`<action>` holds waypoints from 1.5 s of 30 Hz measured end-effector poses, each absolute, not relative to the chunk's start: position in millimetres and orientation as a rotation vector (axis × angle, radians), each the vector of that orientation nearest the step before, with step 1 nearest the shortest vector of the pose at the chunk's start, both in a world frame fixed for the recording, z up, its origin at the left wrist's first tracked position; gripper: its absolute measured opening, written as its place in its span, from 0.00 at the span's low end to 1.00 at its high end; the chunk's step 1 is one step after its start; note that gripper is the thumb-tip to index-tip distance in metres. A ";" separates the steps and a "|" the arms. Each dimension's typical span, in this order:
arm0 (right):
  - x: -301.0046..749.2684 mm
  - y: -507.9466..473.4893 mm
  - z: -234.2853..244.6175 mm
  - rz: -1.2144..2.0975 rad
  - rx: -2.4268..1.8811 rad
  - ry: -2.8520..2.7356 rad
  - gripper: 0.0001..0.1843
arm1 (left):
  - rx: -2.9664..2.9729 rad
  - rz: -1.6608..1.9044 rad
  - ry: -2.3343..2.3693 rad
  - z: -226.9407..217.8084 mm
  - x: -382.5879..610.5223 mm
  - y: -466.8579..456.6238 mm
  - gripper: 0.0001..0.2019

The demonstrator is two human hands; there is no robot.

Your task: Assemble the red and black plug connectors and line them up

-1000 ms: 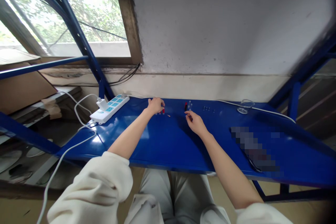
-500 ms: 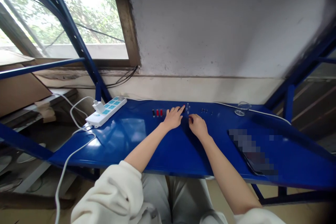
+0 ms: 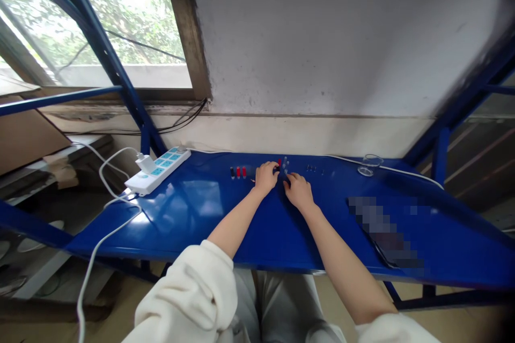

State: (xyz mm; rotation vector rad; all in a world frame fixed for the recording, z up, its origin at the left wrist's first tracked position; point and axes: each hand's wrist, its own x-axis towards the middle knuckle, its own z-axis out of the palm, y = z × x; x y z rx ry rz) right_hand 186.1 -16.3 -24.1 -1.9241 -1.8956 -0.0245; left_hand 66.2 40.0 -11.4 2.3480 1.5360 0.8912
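Note:
On the blue metal shelf (image 3: 209,214) my left hand (image 3: 265,177) and my right hand (image 3: 298,191) meet near the back. Both are curled, fingertips pinched at a cluster of tiny upright parts (image 3: 282,164), one red and others clear or dark. What each finger grips is too small to name. To the left of my left hand stands a short row of small red and black pieces (image 3: 237,172). A further row of tiny dark pieces (image 3: 312,169) sits to the right of my right hand.
A white power strip (image 3: 157,170) with a plugged charger and white cable lies at the back left. A small clear glass dish (image 3: 367,165) stands at the back right by a thin cable. A blurred flat object (image 3: 386,228) lies right. Blue frame posts flank the shelf.
My left hand came from the red and black pieces on the left to the middle cluster and curled its fingers. My right hand edged forward to meet it.

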 end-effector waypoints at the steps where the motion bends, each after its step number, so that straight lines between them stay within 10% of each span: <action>1: 185.5 -14.8 -26.4 -0.007 -1.940 -1.900 0.22 | 2.283 0.929 1.536 -12.4 67.0 42.2 0.10; 29: 183.3 4.6 -39.3 0.173 -2.042 -1.991 0.29 | 1.414 1.353 1.280 -12.1 33.2 -8.2 0.07; 45: 178.9 -17.8 -16.4 0.166 -1.410 -1.567 0.11 | 1.287 1.448 1.185 -9.5 30.5 -7.7 0.08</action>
